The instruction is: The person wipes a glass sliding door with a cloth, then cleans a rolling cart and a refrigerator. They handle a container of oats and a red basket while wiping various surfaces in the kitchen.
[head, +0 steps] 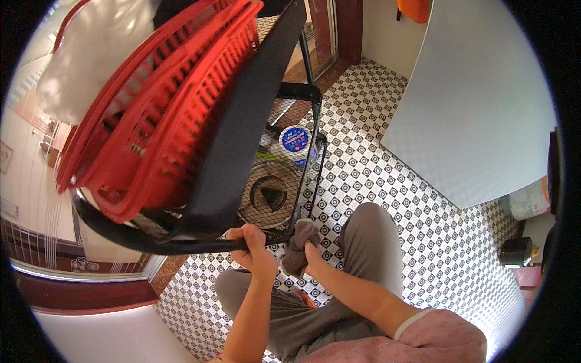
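Note:
My left hand grips the lower rim of a black metal rack with mesh shelves. Close beside it on the right, my right hand holds a bunched grey-brown cloth against the rack's corner. Stacked red plastic baskets rest in the rack's upper tier, at the upper left. Through the mesh of a lower tier show a tub with a blue lid and a round dark-centred vessel, whose kind I cannot tell.
Patterned tiles cover the floor around my bent knees. A large pale panel stands at the right, with a whitish container beyond its lower edge. A glass door is at the left, and a whitish bag is behind the baskets.

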The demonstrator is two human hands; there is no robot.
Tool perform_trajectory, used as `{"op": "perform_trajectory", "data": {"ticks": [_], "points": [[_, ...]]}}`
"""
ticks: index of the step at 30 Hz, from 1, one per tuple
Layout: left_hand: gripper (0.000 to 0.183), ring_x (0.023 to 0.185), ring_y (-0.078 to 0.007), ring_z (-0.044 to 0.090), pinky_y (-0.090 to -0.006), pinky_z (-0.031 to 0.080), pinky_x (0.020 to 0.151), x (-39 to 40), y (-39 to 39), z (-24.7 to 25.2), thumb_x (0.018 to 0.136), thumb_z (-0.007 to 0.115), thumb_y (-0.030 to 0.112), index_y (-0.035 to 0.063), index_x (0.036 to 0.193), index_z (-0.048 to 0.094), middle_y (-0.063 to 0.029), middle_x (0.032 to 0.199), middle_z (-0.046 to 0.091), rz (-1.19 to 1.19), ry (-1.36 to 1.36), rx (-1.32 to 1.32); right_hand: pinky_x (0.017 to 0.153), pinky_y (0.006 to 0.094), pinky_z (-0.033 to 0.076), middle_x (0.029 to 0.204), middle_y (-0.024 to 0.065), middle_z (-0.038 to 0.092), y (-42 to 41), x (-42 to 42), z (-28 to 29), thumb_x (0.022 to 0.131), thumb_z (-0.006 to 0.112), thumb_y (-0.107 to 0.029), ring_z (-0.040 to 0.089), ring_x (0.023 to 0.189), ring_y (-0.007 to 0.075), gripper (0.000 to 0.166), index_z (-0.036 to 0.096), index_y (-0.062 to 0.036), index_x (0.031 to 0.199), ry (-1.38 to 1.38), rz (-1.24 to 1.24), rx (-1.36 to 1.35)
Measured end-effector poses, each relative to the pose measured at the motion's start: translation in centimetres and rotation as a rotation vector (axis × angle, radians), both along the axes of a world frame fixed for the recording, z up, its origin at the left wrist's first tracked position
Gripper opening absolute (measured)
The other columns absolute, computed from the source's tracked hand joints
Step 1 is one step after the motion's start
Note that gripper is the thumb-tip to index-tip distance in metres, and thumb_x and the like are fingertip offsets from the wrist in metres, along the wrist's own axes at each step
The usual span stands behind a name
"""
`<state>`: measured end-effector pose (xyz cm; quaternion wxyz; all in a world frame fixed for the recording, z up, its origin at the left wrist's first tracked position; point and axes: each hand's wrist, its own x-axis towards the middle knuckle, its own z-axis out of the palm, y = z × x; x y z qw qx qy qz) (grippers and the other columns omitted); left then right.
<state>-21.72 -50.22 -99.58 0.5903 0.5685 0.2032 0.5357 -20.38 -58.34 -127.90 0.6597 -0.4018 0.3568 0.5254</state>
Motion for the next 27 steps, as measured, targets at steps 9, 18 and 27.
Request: {"op": "perform_trajectory", "data": {"ticks": [9,18,27], "points": [[0.031,0.043,-0.0020,0.019,-0.0213,0.015,0.038,0.3,-0.4,-0.2,0.090,0.051,0.016,0.0128,0.067,0.029,0.0068,0.051,0.025,0.003,-0.007,0.031,0.081,0.0429,0.046,0.120,0.0141,0.040,-0.4,2.8,21.2,0.083,0.054,-0.016,0.049,0.099,0.0295,0.063,0.018,-0.0161,0.135,-0.379,-0.079,0.196],[0.029,0.044,-0.0022,0.020,-0.0217,0.016,0.040,0.1,-0.4,-0.2,0.091,0.049,0.016,0.0114,0.069,0.031,0.0055,0.052,0.026,-0.014,0.024,0.052,0.081,0.0325,0.043,0.112,0.0116,0.046,-4.0,-3.3,20.4,0.072,0.068,-0.018,0.049,0.098,0.0214,0.060,0.037,-0.0044,0.122,-1.133,0.306,0.105],[0.029,0.044,-0.0039,0.020,-0.0235,0.018,0.041,-0.4,0.0,0.2,0.090,0.048,0.011,0.0104,0.068,0.030,0.0050,0.052,0.024,-0.125,0.044,-0.006,0.073,0.0280,0.046,0.097,0.0042,0.054,-3.4,4.1,21.9,0.077,0.059,-0.006,0.053,0.086,0.0143,0.035,0.047,-0.0059,0.110,-1.054,-0.076,0.217]]}}
